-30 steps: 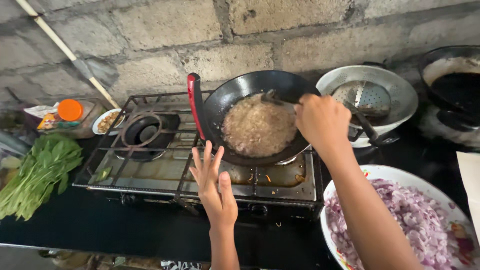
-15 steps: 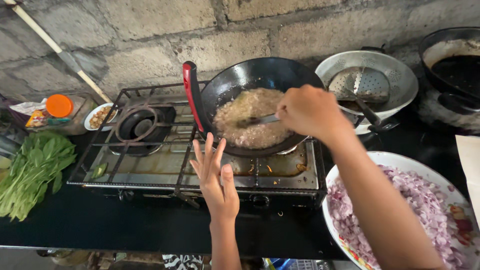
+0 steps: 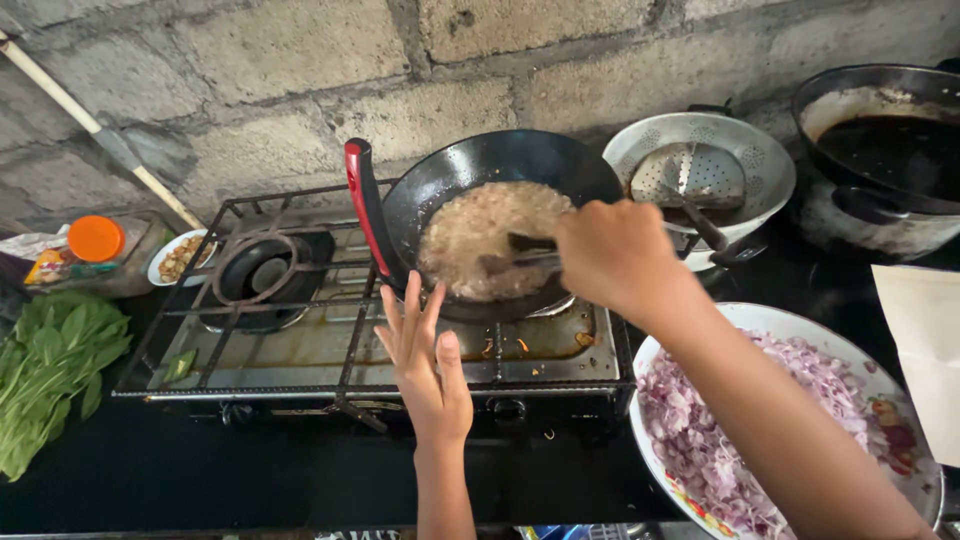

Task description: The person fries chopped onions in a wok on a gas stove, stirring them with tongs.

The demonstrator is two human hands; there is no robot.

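A black wok (image 3: 470,165) with a red handle (image 3: 365,205) sits on the right burner of a two-burner gas stove (image 3: 300,345). It holds a pale, bubbling chopped mixture (image 3: 480,235). My right hand (image 3: 615,255) grips a dark utensil (image 3: 520,255) whose end is in the mixture. My left hand (image 3: 425,355) hovers flat with fingers spread over the stove's front, just below the wok's handle, holding nothing.
A large plate of chopped purple onion (image 3: 730,430) lies at the right front. Behind it stand a metal colander with a skimmer (image 3: 700,170) and a dark pot (image 3: 885,140). Leafy greens (image 3: 50,365), a small dish (image 3: 175,258) and an orange-lidded jar (image 3: 95,240) are left.
My right hand has moved left and nearer across the wok, dragging the utensil through the mixture. My left hand stays spread by the handle. The view has shifted slightly.
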